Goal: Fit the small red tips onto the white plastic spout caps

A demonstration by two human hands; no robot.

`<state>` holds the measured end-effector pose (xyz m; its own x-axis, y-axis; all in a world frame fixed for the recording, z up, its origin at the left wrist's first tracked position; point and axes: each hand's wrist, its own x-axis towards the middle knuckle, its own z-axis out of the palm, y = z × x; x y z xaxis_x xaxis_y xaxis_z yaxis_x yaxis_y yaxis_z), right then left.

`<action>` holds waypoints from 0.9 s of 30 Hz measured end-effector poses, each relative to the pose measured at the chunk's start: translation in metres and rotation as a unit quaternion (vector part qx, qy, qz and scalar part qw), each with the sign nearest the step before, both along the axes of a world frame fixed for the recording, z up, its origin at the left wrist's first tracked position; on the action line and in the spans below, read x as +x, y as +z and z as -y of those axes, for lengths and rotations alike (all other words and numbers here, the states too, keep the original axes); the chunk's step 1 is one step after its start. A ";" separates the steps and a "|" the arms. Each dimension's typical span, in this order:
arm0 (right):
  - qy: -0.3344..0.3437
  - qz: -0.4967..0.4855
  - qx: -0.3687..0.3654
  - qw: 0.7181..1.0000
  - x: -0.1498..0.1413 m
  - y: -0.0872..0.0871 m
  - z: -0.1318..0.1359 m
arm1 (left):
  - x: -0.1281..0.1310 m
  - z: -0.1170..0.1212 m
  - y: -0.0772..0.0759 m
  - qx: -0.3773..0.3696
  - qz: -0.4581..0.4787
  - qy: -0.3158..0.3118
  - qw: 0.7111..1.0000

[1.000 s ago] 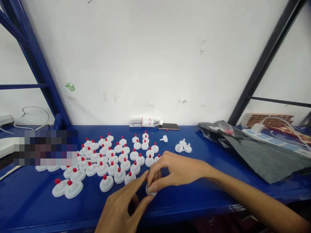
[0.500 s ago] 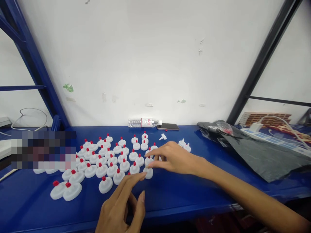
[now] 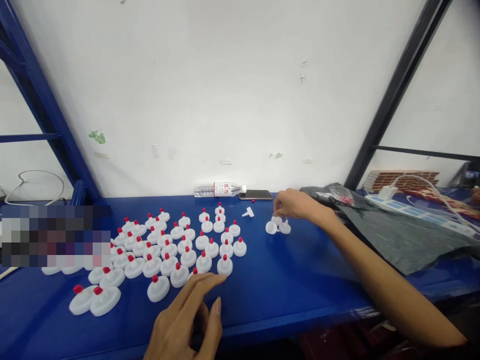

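Observation:
My right hand (image 3: 293, 204) reaches to the back right of the table, thumb and fingers pinched at the top of a white nozzle cap (image 3: 276, 220). Beside that cap are two more white caps without red tips: one (image 3: 285, 228) stands upright, the other (image 3: 271, 228) lies tipped with its hollow side showing. My left hand (image 3: 187, 315) rests near the front edge, fingers apart and holding nothing. Its forefinger tip is close to a red-tipped white cap (image 3: 225, 266). Many similar white caps (image 3: 157, 289) with red tips spread across the left and middle, a few partly behind my left hand.
Along the wall lie a clear bottle (image 3: 217, 190) and a phone (image 3: 255, 195). A small red piece (image 3: 253, 201) and a loose white cap (image 3: 248, 212) are in front. On the right are a dark plastic bag (image 3: 390, 240) and a power strip (image 3: 397, 204).
My right hand has left the front red-tipped cap and moved right and back to the plain caps. My left hand has barely moved.

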<state>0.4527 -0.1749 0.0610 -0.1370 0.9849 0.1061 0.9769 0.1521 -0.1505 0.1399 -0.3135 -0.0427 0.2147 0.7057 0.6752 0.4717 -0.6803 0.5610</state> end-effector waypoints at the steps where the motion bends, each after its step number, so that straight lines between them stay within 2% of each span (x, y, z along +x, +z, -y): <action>1: 0.006 -0.012 0.000 1.000 -0.002 0.001 0.001 | 0.000 0.000 0.000 0.000 0.000 0.002 1.000; 4: 0.044 -0.061 0.012 0.997 -0.011 0.013 0.010 | -0.001 0.000 0.001 -0.002 -0.006 0.007 1.000; 6: 0.127 -0.132 -0.003 0.983 -0.022 0.022 0.022 | -0.003 0.000 0.000 -0.008 -0.017 0.012 1.000; 9: 0.287 -0.263 -0.060 0.919 -0.049 0.023 0.047 | -0.006 -0.001 -0.003 -0.007 -0.043 0.017 0.999; 11: 0.351 -0.303 -0.093 0.881 -0.069 0.015 0.062 | -0.007 -0.003 -0.004 0.004 -0.055 0.008 0.998; 14: 0.417 -0.316 -0.116 0.844 -0.092 -0.001 0.074 | -0.008 -0.004 -0.004 0.023 -0.062 -0.037 0.997; 17: 0.430 -0.320 -0.124 0.835 -0.096 -0.012 0.070 | -0.006 -0.003 -0.003 0.008 -0.047 -0.049 0.998; 22: 0.408 -0.324 -0.101 0.848 -0.094 -0.018 0.067 | -0.004 0.000 0.000 -0.031 -0.021 -0.032 0.999; 25: 0.436 -0.310 -0.095 0.839 -0.099 -0.017 0.072 | -0.004 -0.001 0.000 -0.040 -0.034 -0.028 0.998; 27: 0.420 -0.313 -0.073 0.849 -0.096 -0.011 0.067 | -0.004 -0.002 0.000 -0.036 -0.031 -0.031 0.998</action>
<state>0.3572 -0.2418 0.0504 -0.7590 0.5768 0.3021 0.2549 0.6900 -0.6774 0.1357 -0.3110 -0.0422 0.3002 0.7360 0.6068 0.4656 -0.6683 0.5802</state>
